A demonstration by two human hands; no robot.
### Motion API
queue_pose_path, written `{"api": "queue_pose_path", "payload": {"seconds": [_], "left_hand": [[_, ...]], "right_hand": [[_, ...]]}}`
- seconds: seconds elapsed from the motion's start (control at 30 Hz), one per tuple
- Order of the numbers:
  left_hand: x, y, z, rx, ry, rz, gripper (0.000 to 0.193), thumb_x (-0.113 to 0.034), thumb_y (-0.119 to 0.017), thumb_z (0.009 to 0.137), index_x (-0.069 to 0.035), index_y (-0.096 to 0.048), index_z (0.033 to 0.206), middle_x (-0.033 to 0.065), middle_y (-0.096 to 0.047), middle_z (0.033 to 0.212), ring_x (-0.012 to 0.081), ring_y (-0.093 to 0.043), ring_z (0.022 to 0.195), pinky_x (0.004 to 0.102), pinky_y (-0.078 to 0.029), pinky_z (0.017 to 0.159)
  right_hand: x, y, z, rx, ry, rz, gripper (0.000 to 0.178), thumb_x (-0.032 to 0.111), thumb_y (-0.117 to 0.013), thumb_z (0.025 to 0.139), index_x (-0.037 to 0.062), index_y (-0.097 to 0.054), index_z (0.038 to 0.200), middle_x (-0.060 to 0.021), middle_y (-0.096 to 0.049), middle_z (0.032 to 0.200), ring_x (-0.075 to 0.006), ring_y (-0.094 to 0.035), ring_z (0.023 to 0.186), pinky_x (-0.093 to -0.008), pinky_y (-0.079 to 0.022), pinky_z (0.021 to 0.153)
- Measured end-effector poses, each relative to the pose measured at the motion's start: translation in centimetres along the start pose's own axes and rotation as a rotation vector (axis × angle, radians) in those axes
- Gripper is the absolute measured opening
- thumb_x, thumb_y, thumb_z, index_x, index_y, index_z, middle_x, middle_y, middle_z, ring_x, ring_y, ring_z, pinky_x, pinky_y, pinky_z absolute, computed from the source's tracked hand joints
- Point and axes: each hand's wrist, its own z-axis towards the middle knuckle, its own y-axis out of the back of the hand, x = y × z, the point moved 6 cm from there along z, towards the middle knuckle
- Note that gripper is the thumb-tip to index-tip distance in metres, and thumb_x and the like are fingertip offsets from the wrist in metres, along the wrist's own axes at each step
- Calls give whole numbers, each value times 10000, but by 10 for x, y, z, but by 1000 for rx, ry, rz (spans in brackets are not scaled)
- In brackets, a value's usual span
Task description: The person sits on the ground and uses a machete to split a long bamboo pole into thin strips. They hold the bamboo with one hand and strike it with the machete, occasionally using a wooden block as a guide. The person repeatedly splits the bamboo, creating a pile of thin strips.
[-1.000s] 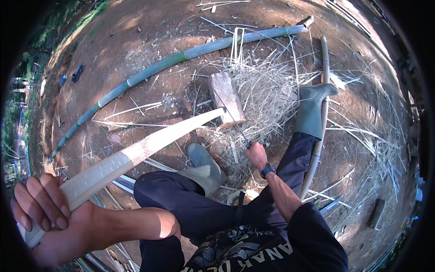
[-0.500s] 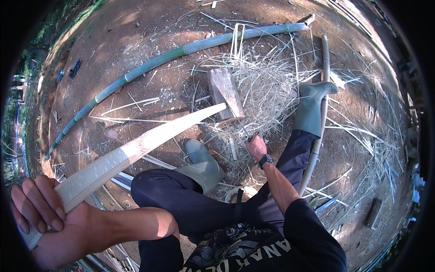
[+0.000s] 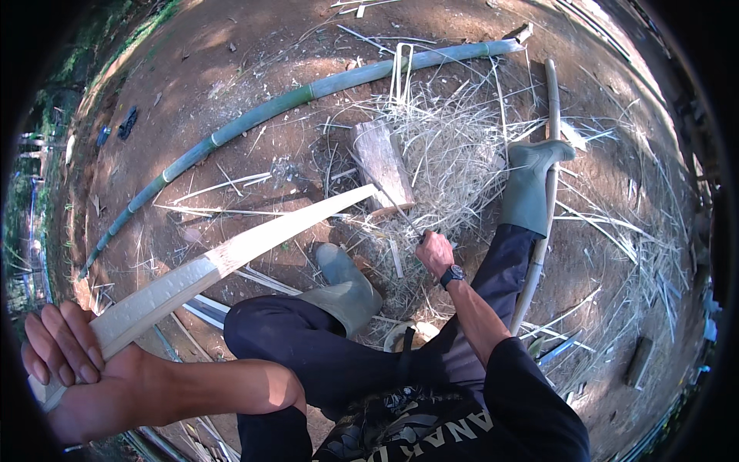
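My left hand (image 3: 85,369) is closed round the thick end of a long pale split-bamboo slat (image 3: 219,258). The slat slants up to the right and narrows to a tip beside a weathered wood block (image 3: 382,158). My right hand (image 3: 436,254), with a watch on its wrist, is closed on the dark handle of a knife (image 3: 406,219). Its blade, seen nearly edge-on as a thin line, runs up-left past the slat's tip and across the block. Whether blade and slat touch, I cannot tell.
A green bamboo pole (image 3: 289,100) curves across the far ground. Pale shavings (image 3: 454,146) heap around the block. My boots (image 3: 346,285) stand either side, the right one against a long pole (image 3: 551,115). A pale round container (image 3: 419,331) sits between my legs.
The slat's tip has dropped slightly toward me and to the left. The knife's blade now shows as a longer line over the block. My right hand has barely moved.
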Motion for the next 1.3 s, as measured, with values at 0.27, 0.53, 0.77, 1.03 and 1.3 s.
{"api": "queue_pose_path", "payload": {"seconds": [0.27,0.53,0.77,1.03,1.3], "left_hand": [[-16,-16,-15,-466,37,521,308,-290,-262,922,-98,-317,688,12,-344,631,56,-271,443,124,-214,391],[-4,7,-9,-180,57,-65,338,-362,-326,907,-90,-347,706,19,-313,570,46,-208,378,151,-156,320],[4,6,0,-88,54,-331,486,-513,-269,875,-53,-368,754,23,-298,546,70,-216,380,183,-180,332],[13,7,-3,-104,59,-429,584,-615,-220,910,-62,-361,786,16,-311,572,70,-239,391,183,-198,352],[18,11,-1,-129,74,-341,656,-669,-186,908,-54,-399,830,33,-366,634,87,-278,409,190,-232,364]], "right_hand": [[22,-10,-14,-25,-3,100,262,164,-571,728,-21,-613,909,-255,-643,779,-403,-637,781,-465,-505,744],[37,-6,-18,-51,-13,145,242,146,-565,701,-33,-618,854,-276,-630,791,-424,-624,808,-474,-501,754],[-15,-23,-7,7,-216,107,266,157,-590,706,-61,-658,842,-288,-639,869,-418,-630,865,-459,-510,769],[30,0,-25,-73,-37,187,266,152,-542,716,-50,-638,861,-297,-627,831,-434,-621,818,-484,-497,752],[-32,-29,-9,39,-231,95,316,198,-610,716,-64,-656,888,-305,-624,872,-429,-622,877,-451,-505,777]]}}
